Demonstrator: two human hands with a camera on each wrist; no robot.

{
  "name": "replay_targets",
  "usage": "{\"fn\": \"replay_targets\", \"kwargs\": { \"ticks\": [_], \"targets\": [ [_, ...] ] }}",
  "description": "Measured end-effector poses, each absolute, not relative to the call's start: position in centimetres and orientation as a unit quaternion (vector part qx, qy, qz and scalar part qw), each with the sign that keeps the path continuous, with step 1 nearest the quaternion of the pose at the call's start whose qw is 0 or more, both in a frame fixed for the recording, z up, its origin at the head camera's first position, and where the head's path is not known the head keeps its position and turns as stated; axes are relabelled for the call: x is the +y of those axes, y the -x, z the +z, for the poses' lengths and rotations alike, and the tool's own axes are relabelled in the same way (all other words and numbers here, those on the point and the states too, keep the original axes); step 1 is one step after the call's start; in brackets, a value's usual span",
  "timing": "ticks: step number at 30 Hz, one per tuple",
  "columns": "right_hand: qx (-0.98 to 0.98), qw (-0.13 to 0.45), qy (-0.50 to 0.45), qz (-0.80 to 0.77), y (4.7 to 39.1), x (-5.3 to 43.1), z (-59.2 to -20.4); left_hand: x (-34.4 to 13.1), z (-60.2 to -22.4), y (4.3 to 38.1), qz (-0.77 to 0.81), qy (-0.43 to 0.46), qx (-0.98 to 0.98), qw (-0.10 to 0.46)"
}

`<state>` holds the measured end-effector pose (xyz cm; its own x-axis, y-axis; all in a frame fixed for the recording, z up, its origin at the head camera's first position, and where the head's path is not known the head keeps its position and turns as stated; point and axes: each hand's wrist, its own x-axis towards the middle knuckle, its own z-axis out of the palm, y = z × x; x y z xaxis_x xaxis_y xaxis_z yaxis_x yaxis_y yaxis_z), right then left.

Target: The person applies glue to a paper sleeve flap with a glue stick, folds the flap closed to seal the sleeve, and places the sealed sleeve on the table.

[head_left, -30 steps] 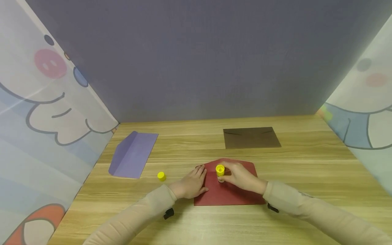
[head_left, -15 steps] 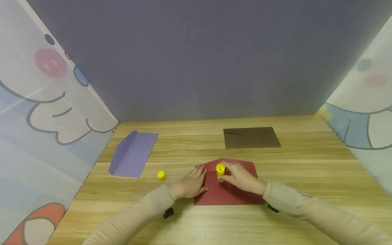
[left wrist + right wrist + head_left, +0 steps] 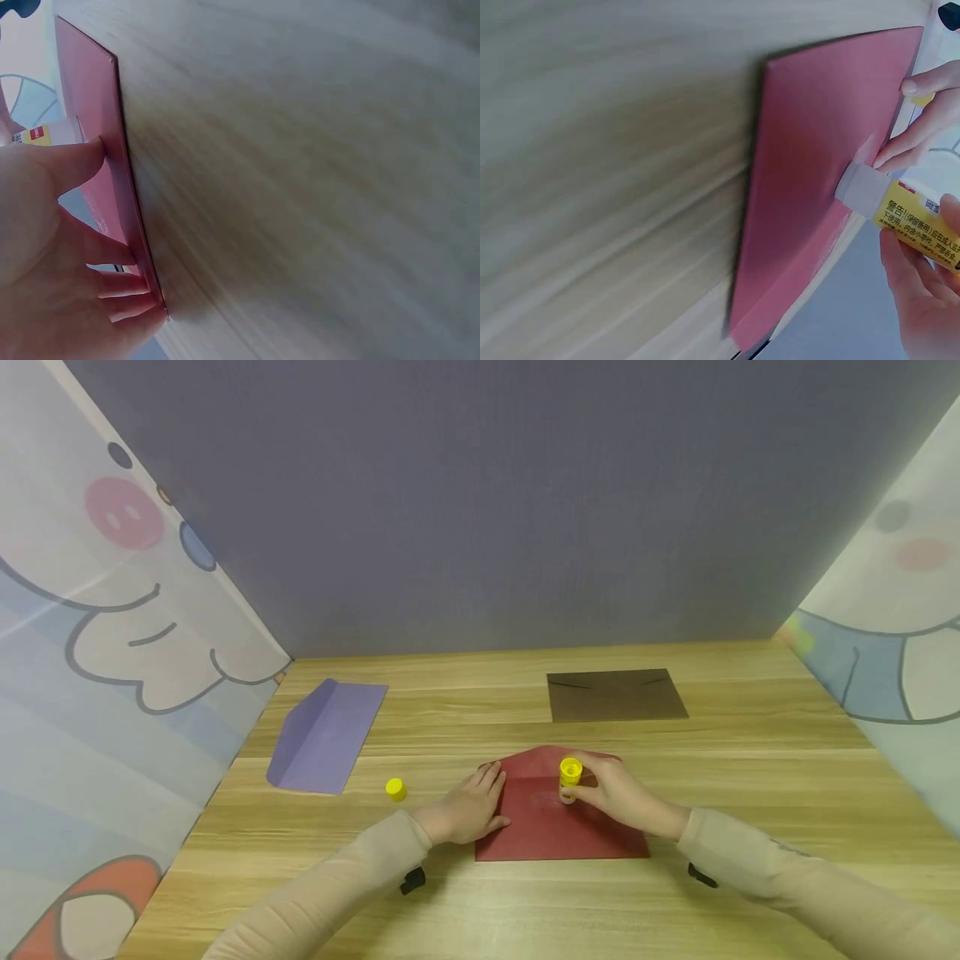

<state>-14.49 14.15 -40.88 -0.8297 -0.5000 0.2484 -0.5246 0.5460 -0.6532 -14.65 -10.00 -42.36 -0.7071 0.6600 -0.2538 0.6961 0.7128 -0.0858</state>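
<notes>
A red envelope (image 3: 525, 843) lies on the wooden table with its flap folded out at the far side. My left hand (image 3: 465, 806) rests spread on its left edge, thumb apart from the fingers. Between thumb and fingers, my right hand (image 3: 630, 800) grips a yellow glue stick (image 3: 571, 774), white end down on the envelope just below the flap. Printed lettering shows on the glue stick (image 3: 915, 217) in the right wrist view. A faint smear marks the red paper left of it. The yellow cap (image 3: 396, 789) stands on the table, left of my left hand.
A purple envelope (image 3: 330, 739) with its flap out lies at the back left. Toward the back right is a brown envelope (image 3: 618, 697). A grey panel (image 3: 480, 510) rises behind the table, and printed cartoon sheets flank both sides.
My right hand has moved a little to the right across the red envelope with the glue stick, uncovering the faint smear. The left hand has stayed in place.
</notes>
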Motion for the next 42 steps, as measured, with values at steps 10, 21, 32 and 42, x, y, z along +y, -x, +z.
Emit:
{"fn": "replay_targets", "kwargs": {
  "ticks": [10,21,32,42],
  "targets": [
    [-0.891,0.004,-0.27,0.365,14.6,15.4,-40.8,-10.2,-42.4,14.8,-0.088,-0.363,0.922,0.105],
    [-0.897,-0.011,-0.274,0.347,14.7,16.1,-40.1,-10.0,-42.3,14.7,-0.094,-0.362,0.92,0.115],
    [-0.884,0.06,-0.41,0.217,14.4,17.3,-38.6,-9.8,-42.1,14.7,-0.099,-0.362,0.92,0.114],
    [-0.836,0.225,-0.501,0.002,14.3,17.7,-39.4,-9.9,-41.8,14.4,-0.099,-0.365,0.919,0.112]
  ]
}}
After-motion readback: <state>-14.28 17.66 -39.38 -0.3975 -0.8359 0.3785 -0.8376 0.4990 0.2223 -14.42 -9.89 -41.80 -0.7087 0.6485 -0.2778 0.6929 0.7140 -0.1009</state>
